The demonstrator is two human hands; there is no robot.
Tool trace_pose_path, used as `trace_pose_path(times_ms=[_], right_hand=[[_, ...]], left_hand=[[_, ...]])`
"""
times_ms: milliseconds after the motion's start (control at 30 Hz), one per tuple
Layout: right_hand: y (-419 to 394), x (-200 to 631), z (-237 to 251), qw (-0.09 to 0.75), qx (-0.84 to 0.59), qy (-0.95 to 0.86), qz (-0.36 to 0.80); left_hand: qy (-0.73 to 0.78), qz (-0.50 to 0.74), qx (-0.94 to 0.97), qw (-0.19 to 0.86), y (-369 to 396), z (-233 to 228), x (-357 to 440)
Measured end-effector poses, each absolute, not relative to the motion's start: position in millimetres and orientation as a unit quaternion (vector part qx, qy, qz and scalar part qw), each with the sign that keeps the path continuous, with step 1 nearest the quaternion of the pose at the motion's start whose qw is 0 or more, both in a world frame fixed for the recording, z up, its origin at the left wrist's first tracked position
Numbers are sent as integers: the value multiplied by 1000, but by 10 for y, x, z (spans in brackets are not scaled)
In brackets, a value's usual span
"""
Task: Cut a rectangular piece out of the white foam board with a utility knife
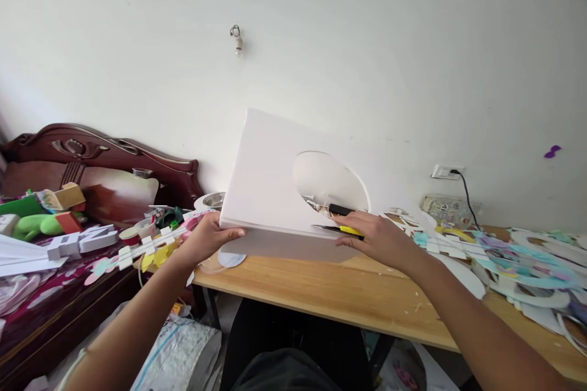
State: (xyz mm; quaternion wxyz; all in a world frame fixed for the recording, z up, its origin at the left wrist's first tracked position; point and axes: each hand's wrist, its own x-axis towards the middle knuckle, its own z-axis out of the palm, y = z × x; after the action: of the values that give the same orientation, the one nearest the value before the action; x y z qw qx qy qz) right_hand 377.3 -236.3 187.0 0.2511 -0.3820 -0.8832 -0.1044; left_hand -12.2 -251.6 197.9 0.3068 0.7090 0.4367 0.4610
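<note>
White foam board (270, 183), with a round hole cut through it, stands tilted on the wooden surface (330, 293). At its near left corner the left hand (208, 241) curls closed over the edge; if that grip eased, I judge the sheet could slide or tip. Further right, the right hand (376, 238) lies over the lower edge, fingers closed on a yellow-and-black utility knife (342, 229); a slip might gouge the board or nick the steadying hand.
</note>
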Motion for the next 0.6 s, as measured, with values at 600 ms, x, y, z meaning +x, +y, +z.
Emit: trace_pose_path(times_ms=[600], right_hand=[[-2854, 4395, 2204, 349, -416, -834, -96]], left_hand=[[432, 585, 624, 285, -2396, 1709, -168]])
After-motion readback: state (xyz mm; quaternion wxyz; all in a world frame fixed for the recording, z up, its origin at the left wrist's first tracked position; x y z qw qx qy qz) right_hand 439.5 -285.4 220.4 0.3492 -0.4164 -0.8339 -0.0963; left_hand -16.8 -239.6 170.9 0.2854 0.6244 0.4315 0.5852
